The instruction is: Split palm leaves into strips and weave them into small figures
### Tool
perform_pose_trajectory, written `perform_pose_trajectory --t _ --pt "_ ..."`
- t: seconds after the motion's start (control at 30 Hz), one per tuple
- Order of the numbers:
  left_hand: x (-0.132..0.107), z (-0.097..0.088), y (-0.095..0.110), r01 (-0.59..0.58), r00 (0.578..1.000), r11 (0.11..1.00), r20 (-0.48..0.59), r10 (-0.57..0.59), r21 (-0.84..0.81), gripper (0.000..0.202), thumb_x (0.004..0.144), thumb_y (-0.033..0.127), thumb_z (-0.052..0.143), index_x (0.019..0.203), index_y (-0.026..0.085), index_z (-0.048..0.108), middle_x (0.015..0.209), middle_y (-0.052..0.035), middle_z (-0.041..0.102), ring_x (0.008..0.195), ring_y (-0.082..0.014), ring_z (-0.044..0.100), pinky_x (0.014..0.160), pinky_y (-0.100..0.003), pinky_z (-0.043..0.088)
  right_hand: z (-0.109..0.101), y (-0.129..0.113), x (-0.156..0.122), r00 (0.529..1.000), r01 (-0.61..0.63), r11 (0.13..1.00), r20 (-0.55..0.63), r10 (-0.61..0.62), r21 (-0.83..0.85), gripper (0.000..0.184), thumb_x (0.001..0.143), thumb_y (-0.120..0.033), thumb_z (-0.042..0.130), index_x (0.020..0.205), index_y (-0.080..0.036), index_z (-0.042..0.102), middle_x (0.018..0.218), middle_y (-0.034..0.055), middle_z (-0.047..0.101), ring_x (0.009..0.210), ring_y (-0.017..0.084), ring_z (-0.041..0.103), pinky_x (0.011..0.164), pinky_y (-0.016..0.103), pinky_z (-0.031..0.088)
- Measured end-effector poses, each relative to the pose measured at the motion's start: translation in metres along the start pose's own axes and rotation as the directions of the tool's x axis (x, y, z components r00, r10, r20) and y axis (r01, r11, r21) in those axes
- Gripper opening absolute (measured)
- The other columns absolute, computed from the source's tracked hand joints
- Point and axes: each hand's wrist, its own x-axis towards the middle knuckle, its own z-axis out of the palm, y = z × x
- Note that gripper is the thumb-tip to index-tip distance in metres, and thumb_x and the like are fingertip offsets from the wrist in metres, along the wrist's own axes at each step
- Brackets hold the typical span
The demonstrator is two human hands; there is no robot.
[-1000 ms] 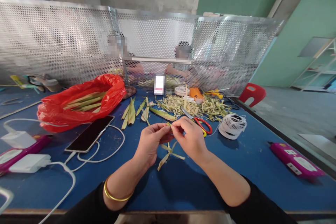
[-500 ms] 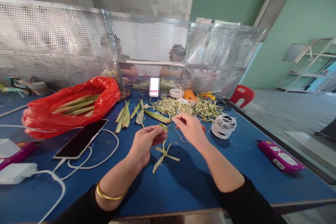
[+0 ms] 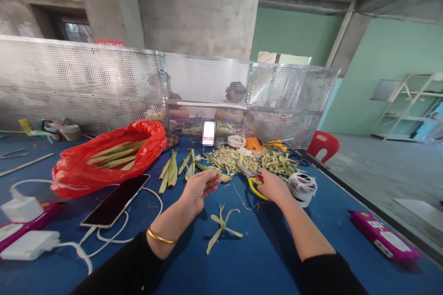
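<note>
My left hand (image 3: 202,189) is raised over the middle of the blue table, thumb and fingers pinched on a small green husk piece (image 3: 218,173), mostly hidden by the fingertips. My right hand (image 3: 275,186) is closed at the handles of a pair of scissors (image 3: 255,189), yellow and red, whose metal blades point away to the left. Below my hands a star-shaped figure of knotted husk strips (image 3: 223,225) lies on the table. A thin pale thread (image 3: 242,198) curls between my hands. Several flat husk leaves (image 3: 170,173) lie beyond my left hand.
A red plastic bag (image 3: 76,177) with long husks stands at the left, beside a tablet (image 3: 116,200) with white cables. Behind my hands are shredded husk heaps (image 3: 228,159) and an orange container (image 3: 254,145). A white strap roll (image 3: 302,189) and a purple pack (image 3: 384,235) lie right.
My right hand has moved right, away from my left hand, and closed at the scissors' handles. My left hand keeps its pinch. The head view has tilted up.
</note>
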Motion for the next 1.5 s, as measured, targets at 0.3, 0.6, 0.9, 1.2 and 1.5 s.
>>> perform_pose_trajectory --t 0.3,0.6,0.9,1.2,1.5 --pt "0.017 -0.016 -0.008 0.022 0.999 0.990 -0.025 -0.025 -0.136 0.012 0.067 0.019 0.074 0.076 0.012 0.068 0.072 -0.0074 0.072 0.060 -0.0110 0.067 0.052 -0.017 0.051 -0.022 0.005 -0.021 0.981 -0.034 0.812 0.174 -0.084 0.583 0.053 0.075 -0.024 0.052 0.128 -0.022 0.049 0.075 0.0022 0.063 0.044 0.012 0.048 0.045 0.026 0.036" --pt "0.022 -0.018 -0.010 -0.031 0.998 0.975 -0.056 0.019 -0.219 0.009 0.071 0.017 0.070 0.079 0.012 0.068 0.078 -0.0076 0.073 0.067 -0.0122 0.068 0.055 -0.017 0.051 0.000 -0.048 -0.035 0.944 0.117 0.521 0.067 -0.322 0.846 0.058 0.060 -0.021 0.070 0.114 -0.021 0.049 0.081 -0.0019 0.050 0.075 0.015 0.054 0.069 0.026 0.046" --pt "0.024 -0.016 -0.014 -0.107 0.993 0.978 -0.063 0.097 -0.179 0.005 0.071 0.012 0.067 0.076 0.013 0.066 0.069 -0.0041 0.070 0.063 -0.0116 0.067 0.056 -0.018 0.049 -0.003 -0.046 -0.039 0.941 0.234 0.724 0.035 -0.335 0.649 0.049 0.063 -0.028 0.070 0.110 -0.025 0.055 0.076 -0.0036 0.051 0.064 0.014 0.049 0.058 0.025 0.043" --pt "0.022 -0.015 -0.018 -0.164 0.986 0.982 0.001 0.165 -0.091 0.017 0.058 0.021 0.077 0.067 0.012 0.066 0.060 -0.0029 0.067 0.059 -0.0111 0.063 0.054 -0.018 0.046 -0.008 -0.049 -0.040 0.927 0.318 0.773 -0.008 -0.375 0.550 0.044 0.068 -0.033 0.066 0.111 -0.022 0.063 0.076 0.0000 0.064 0.064 0.016 0.056 0.058 0.026 0.046" --pt "0.023 -0.015 -0.018 -0.155 0.988 0.986 0.011 0.156 -0.058 0.017 0.061 0.023 0.076 0.070 0.011 0.067 0.064 -0.0049 0.069 0.059 -0.0117 0.064 0.056 -0.020 0.047 -0.004 -0.046 -0.039 0.913 0.355 0.760 -0.027 -0.407 0.544 0.046 0.071 -0.033 0.065 0.115 -0.021 0.064 0.082 0.0019 0.070 0.066 0.018 0.064 0.059 0.026 0.050"
